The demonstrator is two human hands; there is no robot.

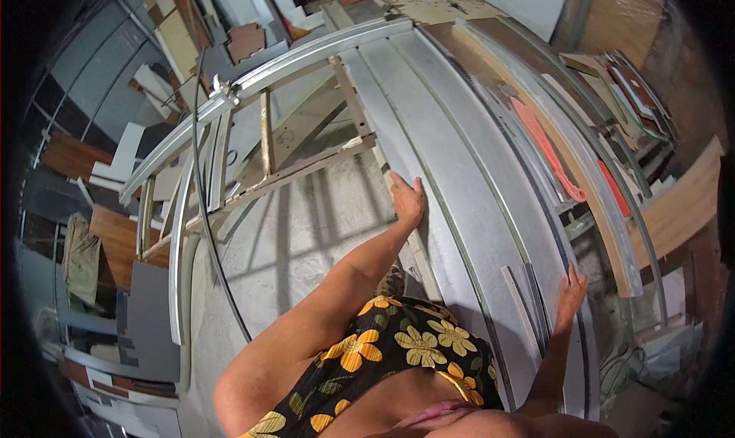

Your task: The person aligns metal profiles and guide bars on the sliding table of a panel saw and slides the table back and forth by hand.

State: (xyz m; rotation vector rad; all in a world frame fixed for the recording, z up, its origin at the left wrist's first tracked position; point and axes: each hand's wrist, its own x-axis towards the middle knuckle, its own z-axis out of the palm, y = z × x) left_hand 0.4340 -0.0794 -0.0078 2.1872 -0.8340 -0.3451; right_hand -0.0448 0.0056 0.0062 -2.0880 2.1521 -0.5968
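A long grey metal machine table, split lengthwise by dark grooves, stretches away in front of me. At its left edge lies my left hand, thumb and forefinger apart and pointing forward; its other fingers are partly hidden. Further right and nearer, my right hand touches the dark rail along the table's right side, its fingertips slightly spread. No loose thing shows in either hand. Between the hands, a short narrow strip lies lengthwise on the table.
A metal frame with crossbars adjoins the table's left side, with a long aluminium rail across its far end. A black cable hangs at left. Right of the table lie an orange push tool and long boards. Board offcuts stand around.
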